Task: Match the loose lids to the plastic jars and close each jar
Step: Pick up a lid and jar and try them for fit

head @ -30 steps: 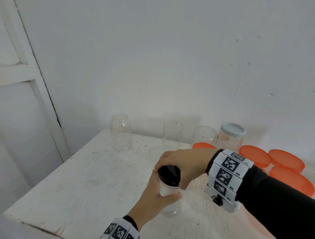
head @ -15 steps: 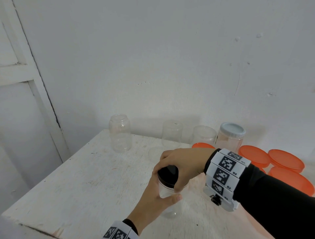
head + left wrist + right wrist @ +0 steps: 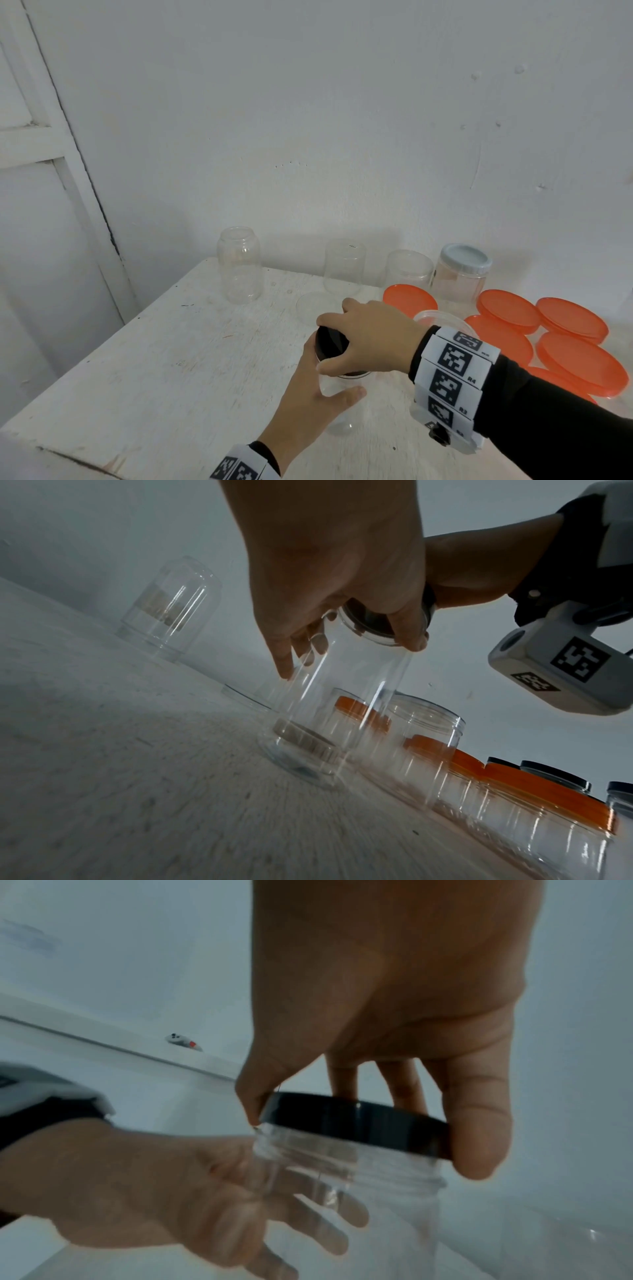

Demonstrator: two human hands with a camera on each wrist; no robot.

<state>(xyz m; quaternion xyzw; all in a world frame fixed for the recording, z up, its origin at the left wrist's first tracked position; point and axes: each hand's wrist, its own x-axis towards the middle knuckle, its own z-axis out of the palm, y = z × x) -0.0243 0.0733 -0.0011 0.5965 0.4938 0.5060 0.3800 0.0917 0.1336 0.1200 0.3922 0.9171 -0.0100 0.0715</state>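
A clear plastic jar (image 3: 339,421) stands upright on the white table (image 3: 164,370), near its front. My left hand (image 3: 329,387) grips the jar's body, thumb in front and fingers behind. On the jar's mouth sits a black lid (image 3: 325,342), and my right hand (image 3: 337,344) grips its rim from above with fingers and thumb. In the right wrist view the black lid (image 3: 356,1123) sits slightly tilted over the jar's threaded neck (image 3: 342,1172). In the left wrist view my left hand (image 3: 349,656) wraps the jar (image 3: 342,710) just below the lid (image 3: 369,620).
Along the back wall stand a clear open jar (image 3: 239,267), an upturned jar (image 3: 344,267), another open jar (image 3: 407,270) and a jar with a pale blue lid (image 3: 462,270). Several orange lids (image 3: 507,310) lie at the right. A clear lid (image 3: 315,305) lies flat.
My right hand has turned on the black lid, its thumb swinging left round the near side. The left hand keeps the jar in the same place.
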